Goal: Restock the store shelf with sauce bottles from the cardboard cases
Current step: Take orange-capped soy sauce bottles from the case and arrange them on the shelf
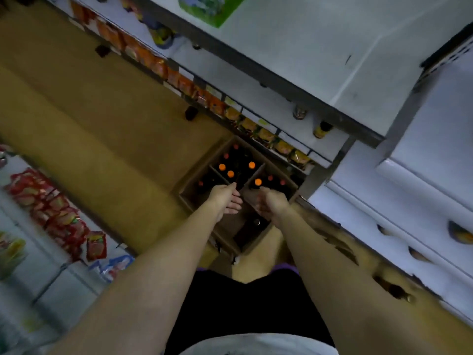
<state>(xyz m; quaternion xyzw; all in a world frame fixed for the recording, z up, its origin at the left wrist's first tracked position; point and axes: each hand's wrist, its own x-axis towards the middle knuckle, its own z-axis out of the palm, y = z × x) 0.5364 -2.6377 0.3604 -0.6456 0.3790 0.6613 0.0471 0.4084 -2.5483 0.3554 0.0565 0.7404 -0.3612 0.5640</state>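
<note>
arms: bare, no sleeves visible
top: white hem (256, 345)
shorts: black (250, 303), purple edge (286, 267)

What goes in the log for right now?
left hand: open, empty | right hand: open, empty | both above cardboard case | bottles inside

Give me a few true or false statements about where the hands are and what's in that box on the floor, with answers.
1. The cardboard case on the floor holds dark bottles with orange caps. True.
2. The left hand grips a bottle. False: its fingers are relaxed and hold nothing.
3. Both hands are over the case. True; the right hand is beside the left.
4. Cardboard dividers split the case into compartments. True.
5. Every compartment is full. False: the near ones look mostly emptied.
</note>
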